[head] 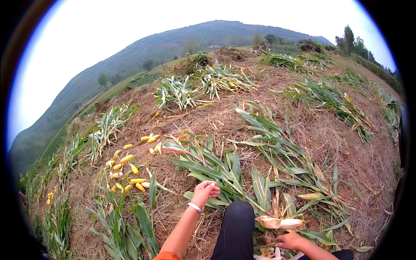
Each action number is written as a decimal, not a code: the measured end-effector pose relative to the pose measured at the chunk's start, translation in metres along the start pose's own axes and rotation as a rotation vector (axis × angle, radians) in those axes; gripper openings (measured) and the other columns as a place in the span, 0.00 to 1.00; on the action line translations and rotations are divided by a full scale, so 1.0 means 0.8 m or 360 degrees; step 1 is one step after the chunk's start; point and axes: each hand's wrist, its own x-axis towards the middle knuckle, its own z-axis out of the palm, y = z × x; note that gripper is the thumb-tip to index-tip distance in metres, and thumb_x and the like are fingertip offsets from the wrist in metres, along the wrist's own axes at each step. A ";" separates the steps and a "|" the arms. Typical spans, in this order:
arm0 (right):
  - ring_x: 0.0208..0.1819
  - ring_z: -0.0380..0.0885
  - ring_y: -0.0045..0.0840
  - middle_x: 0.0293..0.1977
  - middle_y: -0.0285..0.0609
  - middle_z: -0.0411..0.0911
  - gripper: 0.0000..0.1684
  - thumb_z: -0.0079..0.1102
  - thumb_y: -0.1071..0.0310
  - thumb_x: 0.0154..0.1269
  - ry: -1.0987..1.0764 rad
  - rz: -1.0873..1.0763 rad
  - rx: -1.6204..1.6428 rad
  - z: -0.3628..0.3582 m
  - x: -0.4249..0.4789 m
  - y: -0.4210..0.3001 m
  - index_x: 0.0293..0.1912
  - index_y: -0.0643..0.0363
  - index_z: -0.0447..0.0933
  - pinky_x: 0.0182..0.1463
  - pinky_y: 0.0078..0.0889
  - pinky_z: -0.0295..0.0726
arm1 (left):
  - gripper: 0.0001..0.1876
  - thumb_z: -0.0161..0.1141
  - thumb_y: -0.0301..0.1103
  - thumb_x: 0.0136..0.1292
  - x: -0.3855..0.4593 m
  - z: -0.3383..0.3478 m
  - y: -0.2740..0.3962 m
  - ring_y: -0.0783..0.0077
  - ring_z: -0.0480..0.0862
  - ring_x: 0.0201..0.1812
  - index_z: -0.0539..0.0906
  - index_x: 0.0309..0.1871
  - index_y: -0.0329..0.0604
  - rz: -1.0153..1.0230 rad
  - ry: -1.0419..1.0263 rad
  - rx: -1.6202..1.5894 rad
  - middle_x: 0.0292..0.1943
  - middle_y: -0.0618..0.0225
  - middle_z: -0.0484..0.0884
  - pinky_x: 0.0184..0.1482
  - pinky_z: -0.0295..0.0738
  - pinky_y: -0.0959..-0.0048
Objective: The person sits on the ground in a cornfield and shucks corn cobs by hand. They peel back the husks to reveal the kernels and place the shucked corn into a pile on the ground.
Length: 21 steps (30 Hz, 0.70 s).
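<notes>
My left hand (206,192), with a white band on the wrist, is raised over the cut corn stalks (208,162), its fingers curled; whether something small and pale at the fingertips is held, I cannot tell. My right hand (287,241) is low at the right, its fingers at dry husks and leaves near the stalk bases; what it grips is hidden. Just above it lie corn ears in pale husks (281,223). Another husked-over ear (311,196) lies farther right. Bare yellow corn cobs (127,158) are scattered on the ground to the left.
My knee (239,221) is between my hands. Piles of cut corn stalks lie at the lower left (123,227), farther left (109,126), ahead (224,79) and at the right (338,104). Dry straw covers the soil. A few more yellow cobs (50,196) lie at the far left.
</notes>
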 end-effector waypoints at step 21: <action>0.22 0.79 0.20 0.23 0.36 0.80 0.15 0.50 0.57 0.63 0.1030 0.1228 0.1355 0.083 0.043 0.308 0.39 0.56 0.78 0.32 0.28 0.78 | 0.22 0.61 0.46 0.57 -0.035 0.319 -0.064 0.54 0.81 0.33 0.75 0.49 0.42 0.0773 -0.1895 0.2062 0.31 0.55 0.80 0.36 0.76 0.59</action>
